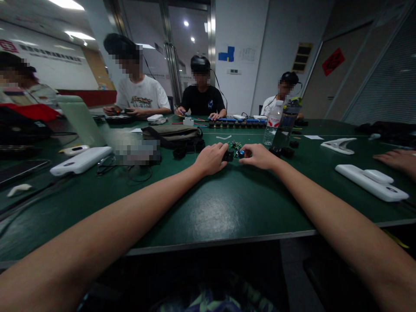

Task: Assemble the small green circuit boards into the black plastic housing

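Observation:
My left hand [212, 159] rests low over the green table, its fingers closed around a small black block-like part [229, 156]. Just across from it, my right hand [257, 157] pinches a small dark round part with a blue face [241, 154]. A narrow gap separates the two parts. Behind and between my fingertips lies a little heap of green and metallic bits [234, 144], too small to tell apart.
A clear water bottle [272, 125] and a dark bottle [287, 123] stand beyond my right hand. A grey-green bag [172, 133] lies beyond my left. White power banks [81, 160] [370, 184] lie on both sides. Several people sit around; another person's hand [398, 161] rests far right.

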Tool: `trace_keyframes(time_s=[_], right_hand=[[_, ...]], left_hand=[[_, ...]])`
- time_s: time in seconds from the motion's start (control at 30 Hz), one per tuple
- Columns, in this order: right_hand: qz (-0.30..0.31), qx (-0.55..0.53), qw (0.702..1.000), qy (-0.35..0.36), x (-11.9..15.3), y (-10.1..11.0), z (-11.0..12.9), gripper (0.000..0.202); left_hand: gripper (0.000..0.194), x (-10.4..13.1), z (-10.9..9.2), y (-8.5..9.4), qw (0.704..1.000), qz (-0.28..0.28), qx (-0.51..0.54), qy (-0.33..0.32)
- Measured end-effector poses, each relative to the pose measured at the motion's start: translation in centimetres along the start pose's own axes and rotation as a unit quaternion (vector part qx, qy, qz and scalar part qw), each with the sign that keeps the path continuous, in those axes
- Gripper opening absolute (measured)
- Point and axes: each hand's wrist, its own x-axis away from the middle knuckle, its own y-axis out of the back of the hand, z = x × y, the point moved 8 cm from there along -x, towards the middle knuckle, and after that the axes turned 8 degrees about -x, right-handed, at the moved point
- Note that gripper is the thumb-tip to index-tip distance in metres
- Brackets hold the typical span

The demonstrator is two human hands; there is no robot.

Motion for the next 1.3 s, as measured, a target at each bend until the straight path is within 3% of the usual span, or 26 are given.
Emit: trace_keyframes(time_s=[1.3], right_hand=[[-0.017, -0.030, 0.999, 0.011, -0.03, 0.40, -0.04, 0.025]], left_hand=[[0.039, -0.03, -0.02, -0.05, 1.000, 0.000, 0.013, -0.015]])
